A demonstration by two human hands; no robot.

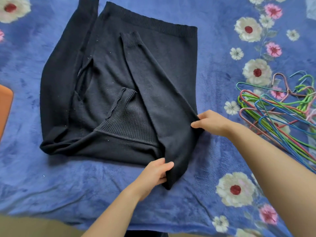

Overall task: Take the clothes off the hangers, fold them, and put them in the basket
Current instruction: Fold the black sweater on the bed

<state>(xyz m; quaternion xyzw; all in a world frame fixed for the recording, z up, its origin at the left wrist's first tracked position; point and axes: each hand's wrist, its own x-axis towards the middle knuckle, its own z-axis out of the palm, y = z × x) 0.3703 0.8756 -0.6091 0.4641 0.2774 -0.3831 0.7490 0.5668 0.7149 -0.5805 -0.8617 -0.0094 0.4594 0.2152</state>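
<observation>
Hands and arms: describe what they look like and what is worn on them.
The left hand and right hand are bare: no gloves, rings or watch show. The left forearm and right forearm are bare too, with no sleeve in view up to the frame edge.

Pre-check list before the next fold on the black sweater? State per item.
1. Off the hanger: ok. The black sweater lies on the blanket, with no hanger seen in it.
2. Left grip: ok. The left hand pinches the near corner.
3. Right grip: ok. The right hand holds the side edge.
4. First sleeve in: ok. The folded sleeve lies across the body.
5. Second sleeve in: not ok. The other sleeve lies alongside the body, unfolded.
6. Basket ready: cannot tell. Only an orange edge shows at the frame's side.
</observation>
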